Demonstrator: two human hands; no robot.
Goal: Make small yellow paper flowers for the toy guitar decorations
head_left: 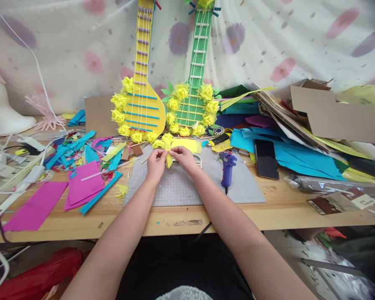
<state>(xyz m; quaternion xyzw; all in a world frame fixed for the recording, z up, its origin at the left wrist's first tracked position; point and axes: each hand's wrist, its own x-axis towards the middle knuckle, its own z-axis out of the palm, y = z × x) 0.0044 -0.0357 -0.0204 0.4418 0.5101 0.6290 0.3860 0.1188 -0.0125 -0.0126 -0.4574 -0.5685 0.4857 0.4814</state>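
Observation:
Both hands meet over the grey cutting mat point(187, 196), pinching a narrow yellow paper strip point(169, 161) between them. My left hand point(156, 166) grips its left side with thumb and fingertips. On the other side, my right hand point(185, 158) has its fingertips closed at the strip's upper part. Scissors point(198, 161) lie partly hidden behind my right hand. Just beyond the hands are yellow paper flowers point(158, 144) and a flat yellow sheet point(187, 144). A purple glue gun point(226, 168) rests on the mat to the right.
A yellow paper instrument point(148, 102) and a green one point(190, 104), edged with yellow flowers, lean at the back. Pink sheets point(84, 183) and blue scraps point(62, 152) cover the left. A phone point(266, 159), blue paper point(300, 156) and stacked cardboard point(325, 112) lie right.

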